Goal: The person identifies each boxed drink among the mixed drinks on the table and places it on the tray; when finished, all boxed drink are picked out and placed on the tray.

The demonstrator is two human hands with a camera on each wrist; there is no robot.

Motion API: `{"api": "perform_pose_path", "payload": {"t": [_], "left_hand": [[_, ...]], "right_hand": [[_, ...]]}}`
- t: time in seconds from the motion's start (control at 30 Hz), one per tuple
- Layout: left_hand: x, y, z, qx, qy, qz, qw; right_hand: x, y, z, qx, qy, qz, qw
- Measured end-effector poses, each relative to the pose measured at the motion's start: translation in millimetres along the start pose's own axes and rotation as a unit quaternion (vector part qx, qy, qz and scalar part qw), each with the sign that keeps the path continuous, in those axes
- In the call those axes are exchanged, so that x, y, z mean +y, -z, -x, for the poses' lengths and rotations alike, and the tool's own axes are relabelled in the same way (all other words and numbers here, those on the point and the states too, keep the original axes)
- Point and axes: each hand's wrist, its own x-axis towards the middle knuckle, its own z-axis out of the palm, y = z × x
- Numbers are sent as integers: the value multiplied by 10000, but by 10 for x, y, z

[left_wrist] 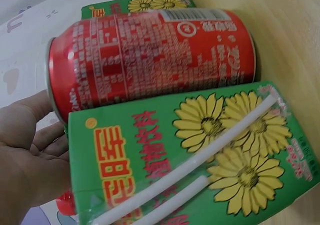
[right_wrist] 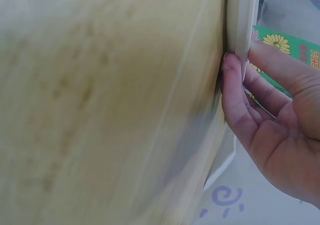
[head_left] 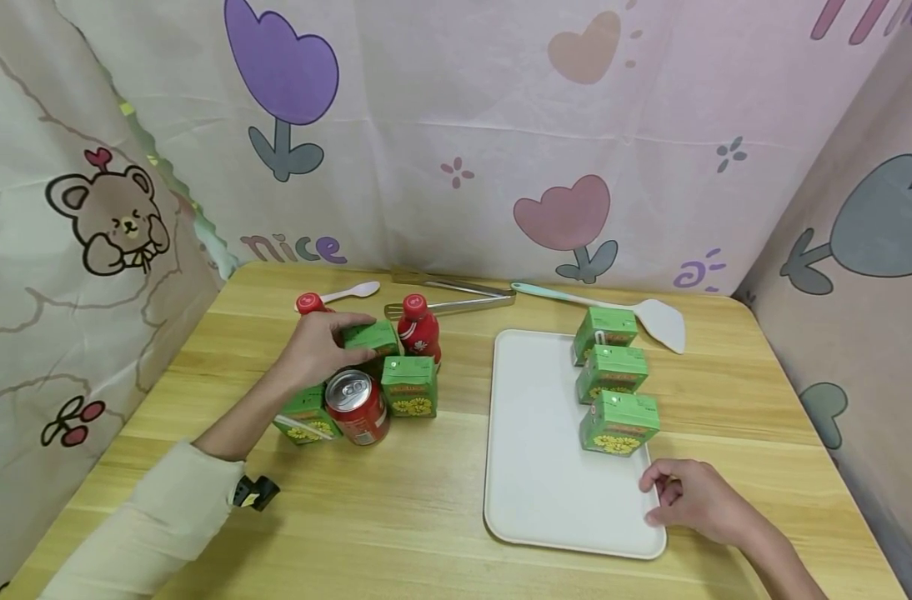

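Observation:
My left hand [head_left: 313,352] grips a green drink carton [head_left: 371,334] at the back of a group on the table's left side. Around it stand a red soda can [head_left: 357,410], a green carton with white straws [head_left: 306,423], another green carton [head_left: 409,388] and two red bottles [head_left: 420,332]. In the left wrist view the can [left_wrist: 150,55] and the strawed carton [left_wrist: 200,155] hide much of the hand. With thumb and fingers, my right hand [head_left: 699,502] pinches the right edge of a white tray [head_left: 534,467]. Three green cartons [head_left: 619,423] form a row along that tray's right side.
Behind the group lie metal tongs [head_left: 471,305] and a pale spoon [head_left: 360,290]. A spatula [head_left: 660,322] with a light green handle lies beyond the tray. Patterned cloth [head_left: 426,117] rises along the wooden table's back and sides.

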Motion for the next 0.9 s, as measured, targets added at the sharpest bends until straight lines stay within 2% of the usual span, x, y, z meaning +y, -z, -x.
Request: {"api": "perform_pose_path", "payload": {"t": [0.23,0.47,0.7,0.9], "left_hand": [[53,85,25,128,-121,91,9998],[108,164,58,146,53,107,9998],[207,256,99,294,99,46,9995],[289,342,141,451,156,469,9978]], "right_hand": [[3,0,12,22,66,44,10000],[-11,2,5,4,-52,7,10000],[-4,4,16,7,-9,-14,10000],[2,3,15,35,-27,56,10000]]}}
